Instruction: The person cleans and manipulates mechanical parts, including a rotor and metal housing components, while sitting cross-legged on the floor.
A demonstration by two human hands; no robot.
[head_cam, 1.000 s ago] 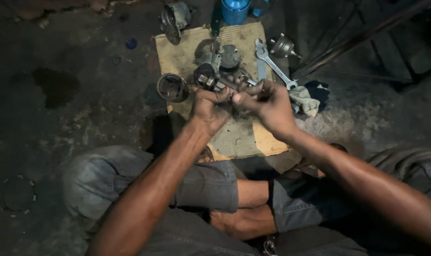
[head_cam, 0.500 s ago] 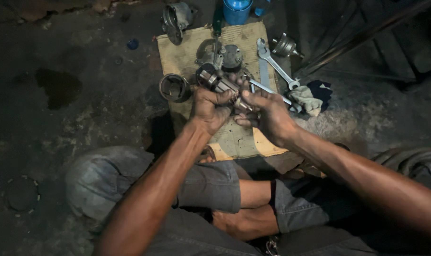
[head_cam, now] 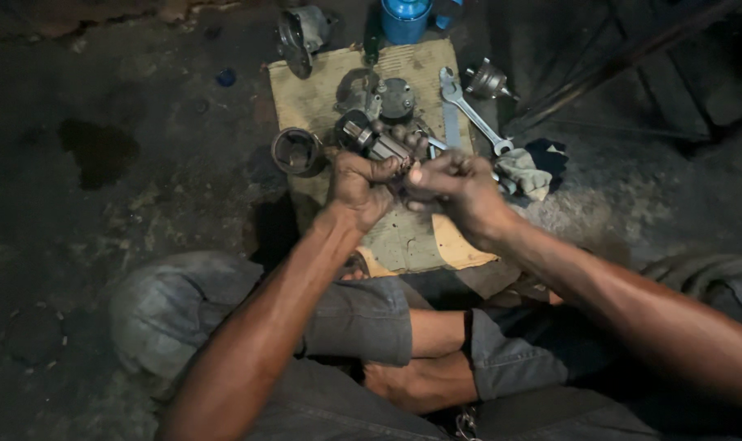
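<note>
My left hand (head_cam: 359, 186) grips a greasy cylindrical metal part (head_cam: 369, 137) that sticks up and to the left out of the fist. My right hand (head_cam: 455, 189) meets it from the right, fingers pinched at the part's near end; what the fingertips hold is too small to tell. Both hands hover above a sheet of cardboard (head_cam: 322, 90) laid on the dark floor. I sit cross-legged behind it.
On the cardboard lie a metal ring-shaped piece (head_cam: 296, 150), a round dark housing (head_cam: 397, 98) and an open-ended spanner (head_cam: 471, 114). A blue can (head_cam: 405, 16) and a metal casting (head_cam: 299, 33) stand at its far edge. A rag (head_cam: 524, 171) lies to the right.
My right hand has shifted slightly left and closed in on the part's end. The left hand keeps its grip with the part tilted the same way.
</note>
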